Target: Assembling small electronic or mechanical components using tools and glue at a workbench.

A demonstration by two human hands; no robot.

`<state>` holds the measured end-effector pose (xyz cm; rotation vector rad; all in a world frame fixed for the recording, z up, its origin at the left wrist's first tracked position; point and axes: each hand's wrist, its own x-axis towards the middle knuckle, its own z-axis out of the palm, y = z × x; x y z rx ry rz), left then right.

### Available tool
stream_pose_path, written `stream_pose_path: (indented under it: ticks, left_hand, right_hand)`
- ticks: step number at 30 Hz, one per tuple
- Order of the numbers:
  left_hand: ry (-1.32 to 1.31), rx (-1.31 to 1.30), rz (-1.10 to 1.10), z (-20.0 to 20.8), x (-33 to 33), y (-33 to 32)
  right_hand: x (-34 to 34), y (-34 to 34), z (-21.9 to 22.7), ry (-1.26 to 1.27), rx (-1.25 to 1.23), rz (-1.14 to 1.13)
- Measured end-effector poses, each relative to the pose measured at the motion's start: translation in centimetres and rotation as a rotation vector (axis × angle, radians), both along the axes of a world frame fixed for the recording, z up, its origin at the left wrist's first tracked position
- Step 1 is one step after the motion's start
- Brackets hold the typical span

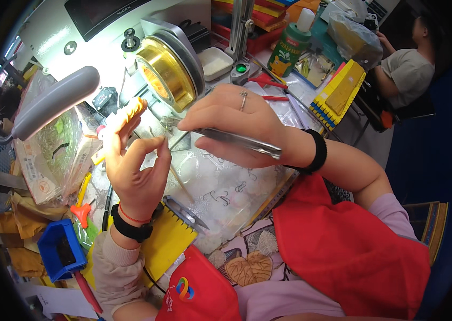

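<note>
My left hand (139,174) is raised over the worktable, thumb and forefinger pinched together. Whatever sits in that pinch is too small to make out. Yellow wrapping covers a fingertip of this hand. Close beside it on the right, my right hand (239,123) closes round a slim, shiny metal tool (244,143), its far end near the left fingertips. A large gold spool (167,80) is mounted on a machine just beyond both hands. Several small dark hooks (218,199) lie on the pale, clear-covered work surface. Metal snips (186,213) rest near my left wrist.
A grey lamp arm (57,101) reaches in at left. Further left lies a plastic-wrapped box (39,166), with a blue bin (63,250) nearer me. At the back stand a green bottle (290,45) and a white dish (215,63). Another person (405,69) sits at far right.
</note>
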<state>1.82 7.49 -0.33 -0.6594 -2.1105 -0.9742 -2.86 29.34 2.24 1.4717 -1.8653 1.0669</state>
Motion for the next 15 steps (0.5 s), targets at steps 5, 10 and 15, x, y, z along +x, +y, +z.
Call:
stream_pose_path:
  ticks: [5, 10, 15]
  left_hand:
    - [0.002, -0.055, 0.008, 0.5, 0.1, 0.1]
    - [0.033, -0.070, 0.015, 0.5, 0.0, 0.0]
    - [0.121, -0.075, 0.051, 0.6, -0.2, -0.1]
  right_hand:
    - [-0.2, 0.0, -0.6, 0.024, 0.059, -0.026]
    - [-0.4, -0.5, -0.8, 0.037, 0.040, 0.003]
    - [-0.1, 0.9, -0.1, -0.072, 0.009, 0.032]
